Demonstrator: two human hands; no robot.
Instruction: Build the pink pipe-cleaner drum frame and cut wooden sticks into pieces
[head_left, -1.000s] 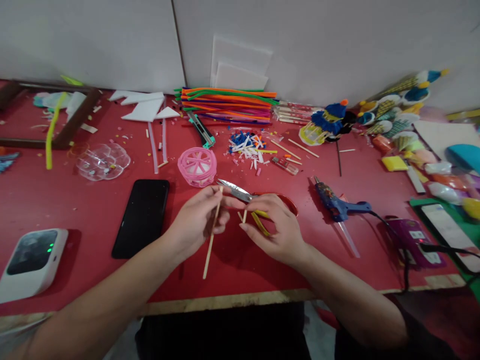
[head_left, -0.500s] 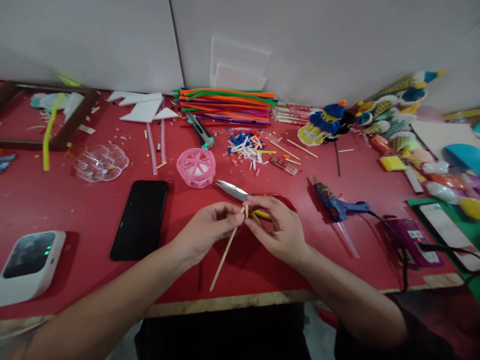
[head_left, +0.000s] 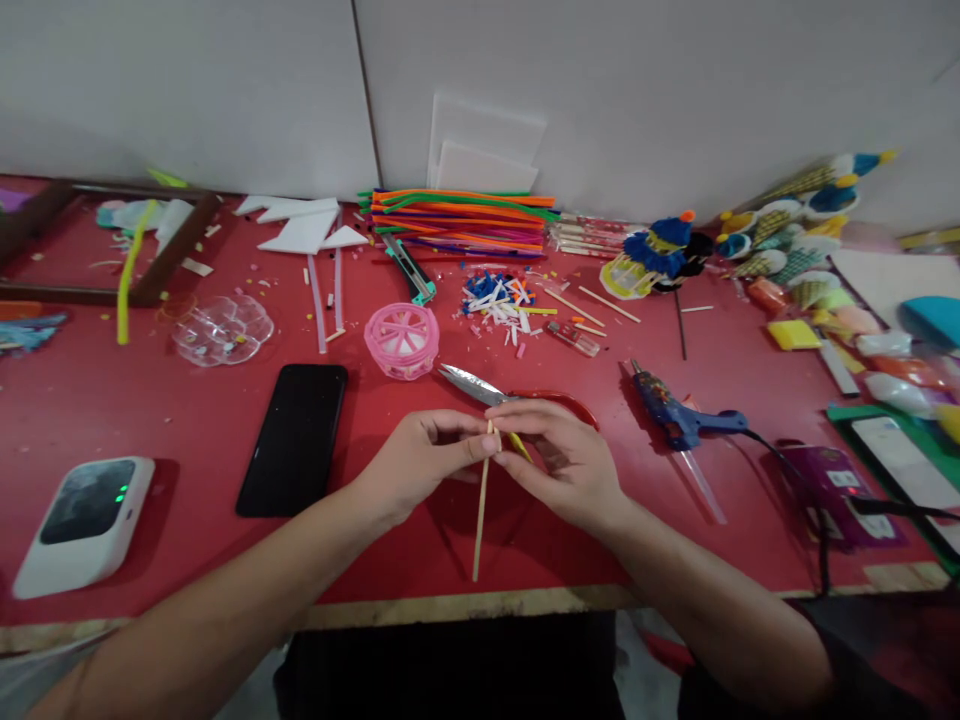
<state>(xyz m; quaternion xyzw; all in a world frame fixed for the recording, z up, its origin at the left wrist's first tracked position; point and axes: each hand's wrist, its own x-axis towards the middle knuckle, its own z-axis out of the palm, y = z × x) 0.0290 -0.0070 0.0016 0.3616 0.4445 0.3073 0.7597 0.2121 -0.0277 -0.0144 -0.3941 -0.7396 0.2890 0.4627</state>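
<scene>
My left hand (head_left: 420, 465) pinches the top of a thin wooden stick (head_left: 481, 515), which hangs down nearly upright over the table's front. Fingertip to fingertip with it, my right hand (head_left: 566, 460) is closed on a short piece of wooden stick (head_left: 496, 437) held against the long one's upper end. How the two pieces touch is partly hidden by the fingers. Just behind my hands lie scissors (head_left: 472, 384) with red and yellow handles, partly covered by my right hand. A pink wheel-like craft piece (head_left: 402, 342) stands beyond my left hand.
A black phone (head_left: 292, 440) and a white device (head_left: 86, 525) lie left. On the right rests a blue glue gun (head_left: 679, 420) with its cord. Behind are cut bits (head_left: 501, 300), a box cutter (head_left: 409, 268), pipe cleaners (head_left: 457, 222) and a blue-and-yellow craft figure (head_left: 656, 255).
The long stick has swung from a slant toward the lower left to nearly upright. Both hands keep their pinch close together. The whole view has shifted slightly.
</scene>
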